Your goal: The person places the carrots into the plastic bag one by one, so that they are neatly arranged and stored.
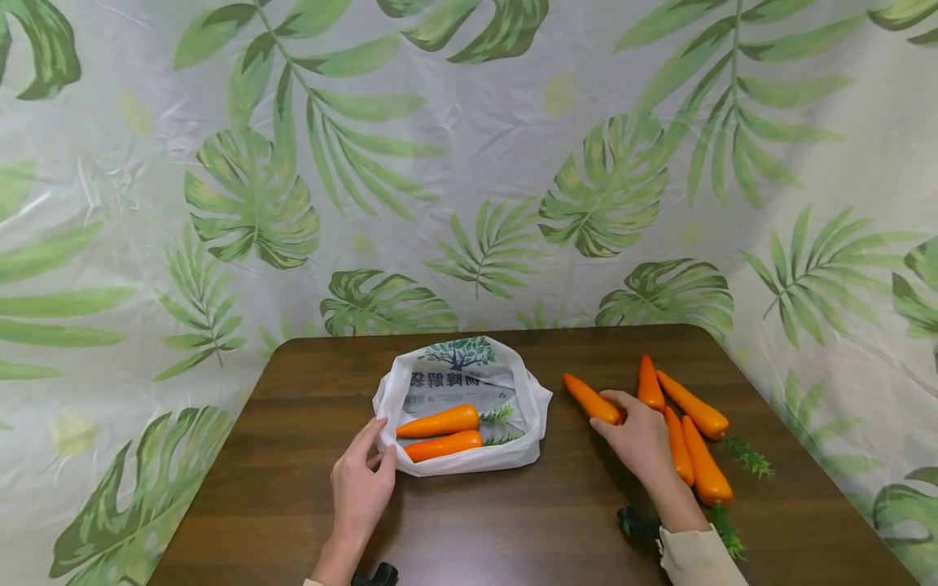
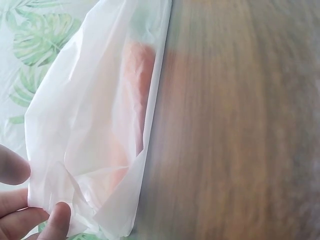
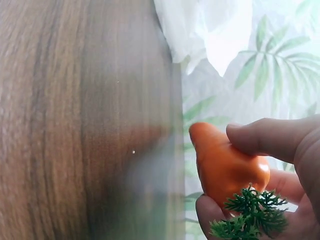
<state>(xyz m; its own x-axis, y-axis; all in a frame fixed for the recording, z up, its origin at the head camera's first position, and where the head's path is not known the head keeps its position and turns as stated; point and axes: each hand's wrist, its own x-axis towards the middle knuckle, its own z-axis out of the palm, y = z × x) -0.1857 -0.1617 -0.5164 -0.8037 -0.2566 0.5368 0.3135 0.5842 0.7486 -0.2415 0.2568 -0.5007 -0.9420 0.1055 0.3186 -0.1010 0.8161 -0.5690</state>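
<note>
A white plastic bag (image 1: 531, 443) lies with its mouth spread on the brown table, two carrots (image 1: 443, 446) with green tops inside it. At its left edge my left hand (image 1: 359, 480) pinches the rim between thumb and fingers; the left wrist view shows the thin film (image 2: 65, 125) gathered at the fingertips, with orange showing through. Right of the bag, my right hand (image 1: 637, 431) grips a carrot (image 1: 586, 396) near its thick end, tip pointing away and left. From the right wrist, that carrot (image 3: 225, 165) sits between thumb and fingers, its green tuft (image 3: 250, 215) hanging below.
Several more carrots (image 1: 703, 468) lie in a loose group on the table's right side, close by my right forearm. A leaf-patterned sheet (image 1: 484, 163) hangs behind the wooden table (image 1: 308, 391).
</note>
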